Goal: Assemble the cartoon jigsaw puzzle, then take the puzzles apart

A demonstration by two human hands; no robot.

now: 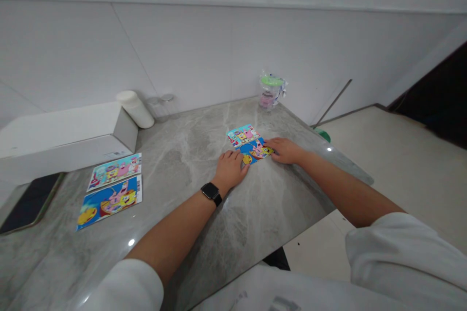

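A blue cartoon card (257, 150) lies on the grey marbled table (204, 136), right below a light-blue cartoon card (243, 134); their edges meet. At the blue card's left edge rests my left hand (230, 169), its fingers laid out and the thumb apart near the lower corner. My right hand (285, 149) touches the right edge with its fingers stretched over it, thumb on the near side. Both hands lie low on the tabletop, and the fingertips partly cover the card's ends. A black watch (211, 193) is on my left wrist.
Left of my hands lie another light-blue card (115, 171) and blue card (113, 201), beside a dark phone (32, 201). Behind them stand a white box (65, 129) and a leaning white cylinder (135, 109). A clear bag with green and pink items (270, 91) sits at the back corner.
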